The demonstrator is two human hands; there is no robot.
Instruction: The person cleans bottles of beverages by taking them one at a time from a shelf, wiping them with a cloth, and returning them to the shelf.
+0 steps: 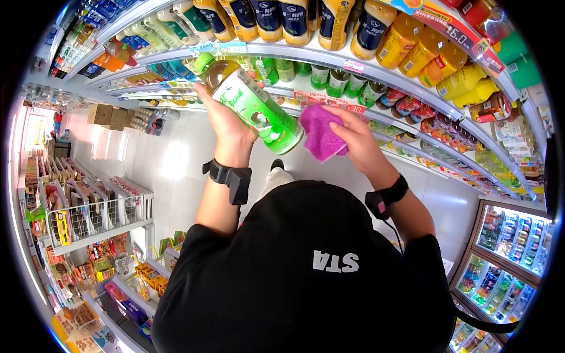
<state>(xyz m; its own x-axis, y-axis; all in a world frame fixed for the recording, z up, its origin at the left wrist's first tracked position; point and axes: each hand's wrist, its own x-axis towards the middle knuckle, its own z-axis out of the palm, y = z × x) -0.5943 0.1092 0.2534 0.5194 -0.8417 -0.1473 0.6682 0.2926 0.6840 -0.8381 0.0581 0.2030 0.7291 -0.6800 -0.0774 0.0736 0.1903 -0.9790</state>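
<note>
A large bottle with a green cap and a green label (257,110) is tilted in front of the shelves, its cap toward the upper left. My left hand (226,120) is wrapped round it from below. Just right of the bottle's base, my right hand (356,138) grips a purple cloth (322,134), with the thumb and fingers pressed on its right side. The cloth is close to the bottle; whether they touch I cannot tell. Both wrists wear black bands.
Curved-looking drink shelves (329,56) run across the top and right. A wire rack of packaged goods (97,217) stands at the left. Glass-door coolers (500,259) are at the lower right. Brown boxes (109,116) sit on the floor at the far left.
</note>
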